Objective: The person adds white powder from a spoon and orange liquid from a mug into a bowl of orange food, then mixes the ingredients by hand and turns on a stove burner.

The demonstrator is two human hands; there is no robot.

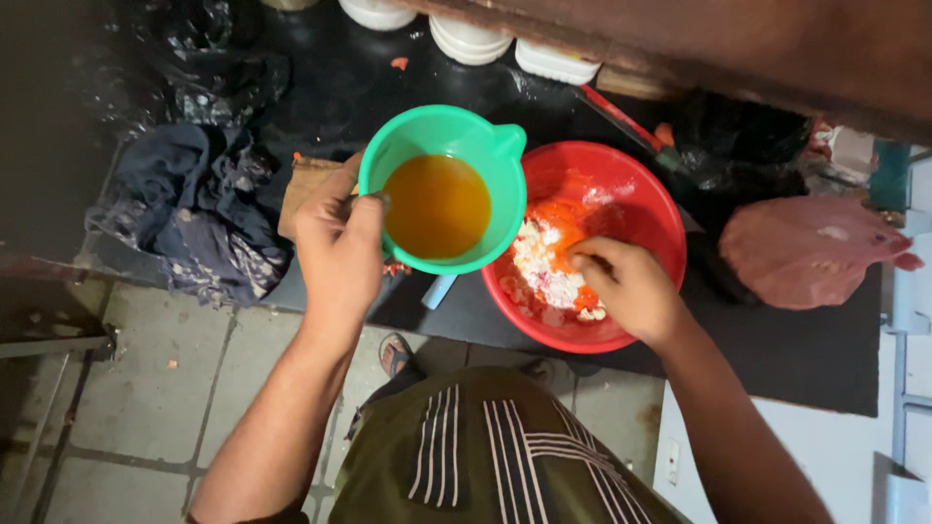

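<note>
Here, the black counter (796, 359) fills the upper frame, with a dark blue cloth (194, 209) heaped at the left and a pink plastic bag (806, 252) at the right. At centre sits my red bowl (660, 209) of white and orange mix; my right hand (626, 286) is inside it, fingers curled into the mix. Just left, touching the bowl's rim, my left hand (340, 247) grips the green jug (485, 146) of amber liquid.
</note>
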